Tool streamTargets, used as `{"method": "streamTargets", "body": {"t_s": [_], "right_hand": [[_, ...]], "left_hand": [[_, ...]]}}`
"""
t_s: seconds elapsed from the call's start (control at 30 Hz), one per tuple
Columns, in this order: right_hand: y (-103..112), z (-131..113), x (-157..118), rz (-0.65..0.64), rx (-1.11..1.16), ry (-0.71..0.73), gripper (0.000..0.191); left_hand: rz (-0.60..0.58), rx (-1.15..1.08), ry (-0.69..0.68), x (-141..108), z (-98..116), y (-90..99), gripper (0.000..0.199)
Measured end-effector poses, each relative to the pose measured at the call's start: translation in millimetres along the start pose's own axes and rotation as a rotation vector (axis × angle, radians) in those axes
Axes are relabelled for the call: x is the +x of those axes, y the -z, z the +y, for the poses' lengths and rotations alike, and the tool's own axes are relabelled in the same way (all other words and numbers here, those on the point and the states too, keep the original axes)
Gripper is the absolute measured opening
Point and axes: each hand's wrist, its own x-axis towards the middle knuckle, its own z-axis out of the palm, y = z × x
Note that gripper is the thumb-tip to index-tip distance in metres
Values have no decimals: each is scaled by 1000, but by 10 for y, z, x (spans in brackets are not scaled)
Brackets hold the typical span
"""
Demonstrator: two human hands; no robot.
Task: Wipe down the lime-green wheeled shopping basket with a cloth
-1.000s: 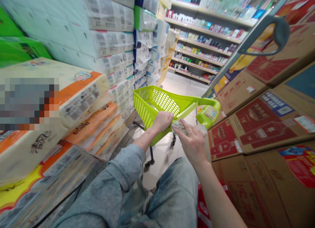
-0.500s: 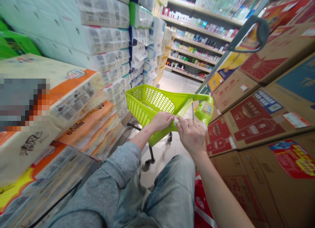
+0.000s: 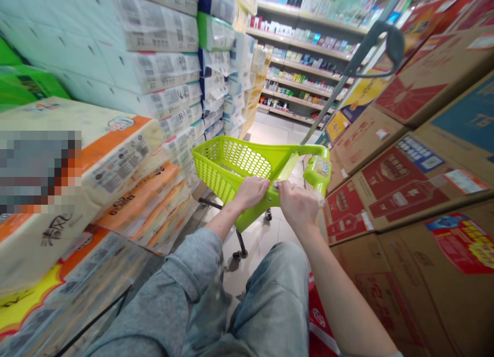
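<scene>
A lime-green shopping cart with a perforated basket stands in front of me, its black legs and wheels on the floor. My left hand is closed on the near edge of the cart, with its fingers curled over. Just to the right, my right hand is closed round the cart's near side below the green handle loop. Something whitish and crumpled shows beside the right hand's outer edge; I cannot make out what it is. The two hands are close together, a small gap between them.
Stacked tissue packs line the left side, with orange-banded packs nearer. Cardboard cartons rise on the right. A grey pole with a hooked handle leans ahead at the right. Goods shelves stand beyond the pale tiled floor.
The grey hooked pole appears further left and more tilted. My right hand's fingers have shifted slightly, and the white bit between the hands shows less. The view has moved a little.
</scene>
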Motion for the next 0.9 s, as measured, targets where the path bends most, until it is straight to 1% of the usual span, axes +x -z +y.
{"method": "streamTargets", "body": {"t_s": [0.1,0.17,0.2,0.27,0.43,0.57,0.67,0.73,0.8,0.9], "right_hand": [[16,-49,-122,100,28,105,34],[44,-71,-167,108,36,144,34],[59,-72,-170,88,37,151,34],[87,-51,-138,7,39,144,33],[132,76,32,-306,92,89,32],[159,174,75,-436,133,20,38],[151,302,83,-506,190,-115,45],[125,422,112,-511,267,-207,46],[90,544,168,-477,378,-262,46],[26,659,283,-364,571,-299,45]], "left_hand": [[-4,-19,4,2,-5,-13,48],[-4,-27,6,3,-8,-26,46],[-3,-28,6,3,-5,-31,45],[-3,-28,5,-3,16,-36,44],[-3,-15,24,-51,154,-34,46],[3,-47,18,-106,271,-41,47],[7,-100,-16,-138,331,-54,45],[3,-133,-39,-151,363,-66,41],[16,-138,-37,-158,390,-77,39],[55,-120,-16,-157,413,-91,39]]}}
